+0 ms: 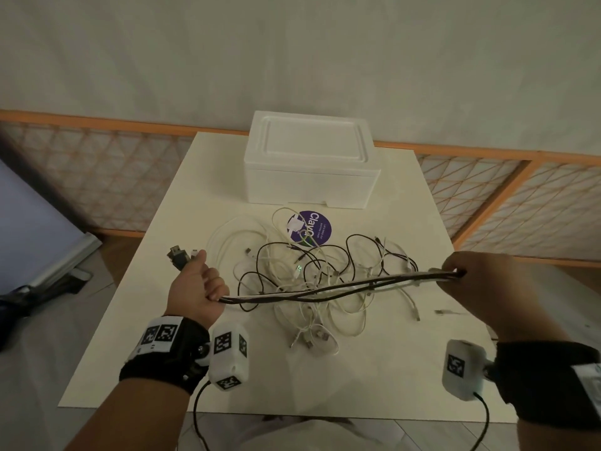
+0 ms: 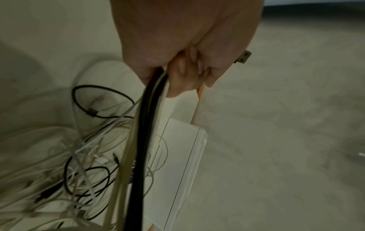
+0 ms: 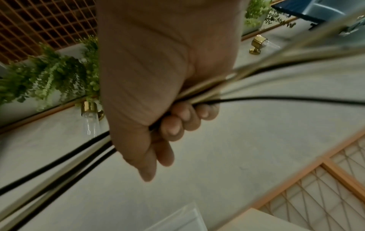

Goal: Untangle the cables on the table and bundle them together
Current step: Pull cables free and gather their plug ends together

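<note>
A tangle of black and white cables (image 1: 312, 281) lies on the white table (image 1: 136, 353). A gathered run of black and white cables (image 1: 341, 288) stretches above it between my hands. My left hand (image 1: 198, 288) grips one end, with USB plugs (image 1: 178, 255) sticking out past the fist; the left wrist view shows the fingers curled round the held cables (image 2: 146, 125). My right hand (image 1: 468, 281) grips the other end at the right, fingers wrapped round the cables (image 3: 207, 92).
A white foam box (image 1: 309, 164) with its lid on stands at the back of the table. A round purple sticker (image 1: 310, 227) lies before it, partly under cables. A loose plug (image 1: 444, 311) lies at the right. An orange lattice railing (image 1: 97, 177) runs behind.
</note>
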`<action>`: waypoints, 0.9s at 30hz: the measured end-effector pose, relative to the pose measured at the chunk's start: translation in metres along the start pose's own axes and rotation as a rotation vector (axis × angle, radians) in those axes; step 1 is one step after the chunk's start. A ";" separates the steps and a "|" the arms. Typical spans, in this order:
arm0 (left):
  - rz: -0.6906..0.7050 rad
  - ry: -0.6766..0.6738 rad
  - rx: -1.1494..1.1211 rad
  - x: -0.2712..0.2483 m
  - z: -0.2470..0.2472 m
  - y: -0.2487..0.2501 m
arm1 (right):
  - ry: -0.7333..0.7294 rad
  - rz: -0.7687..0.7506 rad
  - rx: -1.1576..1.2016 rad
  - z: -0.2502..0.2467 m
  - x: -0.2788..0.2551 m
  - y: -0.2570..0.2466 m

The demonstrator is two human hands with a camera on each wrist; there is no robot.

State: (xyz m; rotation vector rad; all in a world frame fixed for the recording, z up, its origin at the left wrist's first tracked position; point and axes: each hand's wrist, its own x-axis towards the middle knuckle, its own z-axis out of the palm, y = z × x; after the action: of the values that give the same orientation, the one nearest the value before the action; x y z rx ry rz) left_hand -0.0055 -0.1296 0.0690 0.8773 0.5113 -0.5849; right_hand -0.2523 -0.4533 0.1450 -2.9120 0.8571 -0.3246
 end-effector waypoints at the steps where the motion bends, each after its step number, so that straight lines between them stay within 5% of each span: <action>1: -0.006 0.004 0.005 0.000 0.001 -0.003 | 0.023 -0.019 0.000 0.003 -0.001 0.005; 3: -0.014 0.016 0.013 -0.001 0.004 -0.010 | 0.016 -0.008 -0.013 0.014 -0.001 0.014; 7: -0.019 0.051 0.034 -0.007 0.010 -0.029 | -0.348 0.131 -0.095 0.040 0.000 0.028; 13: -0.035 -0.002 -0.042 -0.017 0.024 -0.068 | -0.677 0.249 0.029 0.073 -0.004 0.051; 16: -0.033 -0.025 -0.077 -0.022 0.033 -0.084 | -0.787 0.128 0.002 0.067 0.012 0.036; 21: -0.034 -0.091 -0.098 -0.029 0.045 -0.103 | -0.496 -0.344 0.202 0.057 0.022 -0.049; 24: -0.044 -0.119 0.016 -0.041 0.054 -0.115 | -0.690 -0.576 0.291 0.070 0.007 -0.099; 27: -0.118 -0.066 0.066 -0.050 0.054 -0.123 | -0.898 -0.549 0.337 0.083 -0.008 -0.113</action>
State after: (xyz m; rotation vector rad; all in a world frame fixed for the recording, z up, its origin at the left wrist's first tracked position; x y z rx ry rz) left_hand -0.1136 -0.2227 0.0615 0.8915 0.4887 -0.7392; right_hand -0.1803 -0.3522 0.0788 -2.4704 -0.1224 0.6948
